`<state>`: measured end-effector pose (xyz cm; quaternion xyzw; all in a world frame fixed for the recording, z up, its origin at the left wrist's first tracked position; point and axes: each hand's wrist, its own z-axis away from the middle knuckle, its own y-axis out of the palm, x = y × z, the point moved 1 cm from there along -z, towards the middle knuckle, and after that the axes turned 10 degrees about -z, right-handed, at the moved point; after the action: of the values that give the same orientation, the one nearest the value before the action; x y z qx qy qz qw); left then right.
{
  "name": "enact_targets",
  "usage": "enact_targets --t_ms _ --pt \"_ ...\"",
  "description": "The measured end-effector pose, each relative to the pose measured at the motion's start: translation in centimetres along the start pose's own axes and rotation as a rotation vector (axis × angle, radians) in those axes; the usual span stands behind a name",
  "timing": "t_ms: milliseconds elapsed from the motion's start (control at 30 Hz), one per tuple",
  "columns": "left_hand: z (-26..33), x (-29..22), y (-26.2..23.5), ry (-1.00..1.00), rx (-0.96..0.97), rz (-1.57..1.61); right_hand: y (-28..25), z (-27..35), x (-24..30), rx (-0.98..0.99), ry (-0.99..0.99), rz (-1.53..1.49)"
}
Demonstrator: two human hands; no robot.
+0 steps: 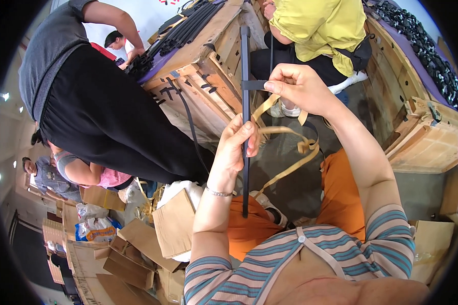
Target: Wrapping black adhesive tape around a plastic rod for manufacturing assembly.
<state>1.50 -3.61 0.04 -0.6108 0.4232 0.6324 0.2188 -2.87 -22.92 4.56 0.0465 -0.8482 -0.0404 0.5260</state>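
Bar and strip, both dark, are held up in front of the person's body. The bar, long and slender, is kept nearly upright by the left hand, whose fingers are curled round it at about mid-length, with the thumb laid along its front. A bracelet is worn on the left wrist. The bar's upper end is seen against a wooden crate, and its lower end against the orange trousers of the person. The short level stretch of strip is pinched between thumb and forefinger of the right hand; its other end is met by the bar in the upper part, though whether it is stuck there cannot be told. A tan ribbon, looped and twisted, is seen hanging below the right hand, over the grey floor.

A purple cloth is spread on the crate's top surface, and dark rods are heaped there. A second wooden crate is placed on the right, where small dark parts are piled. A co-worker in yellow is seated just beyond the right hand; another in black trousers is bent over on the left. Opened cardboard boxes are strewn at lower left.
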Motion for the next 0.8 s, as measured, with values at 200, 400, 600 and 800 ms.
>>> enact_targets --t_ms 200,400,600,800 --pt "-0.3 0.2 0.0 0.058 -0.01 -0.046 -0.5 0.2 0.0 -0.02 0.003 -0.018" --pt "-0.4 0.1 0.2 0.058 -0.085 -0.087 -0.9 0.2 -0.4 -0.036 -0.022 0.055" --pt "-0.2 -0.3 -0.5 0.11 -0.144 -0.05 -1.7 0.2 -0.6 -0.044 -0.043 0.085" --pt "0.3 -0.8 -0.8 0.186 -0.18 -0.035 -1.9 0.5 -0.3 -0.032 -0.045 0.116"
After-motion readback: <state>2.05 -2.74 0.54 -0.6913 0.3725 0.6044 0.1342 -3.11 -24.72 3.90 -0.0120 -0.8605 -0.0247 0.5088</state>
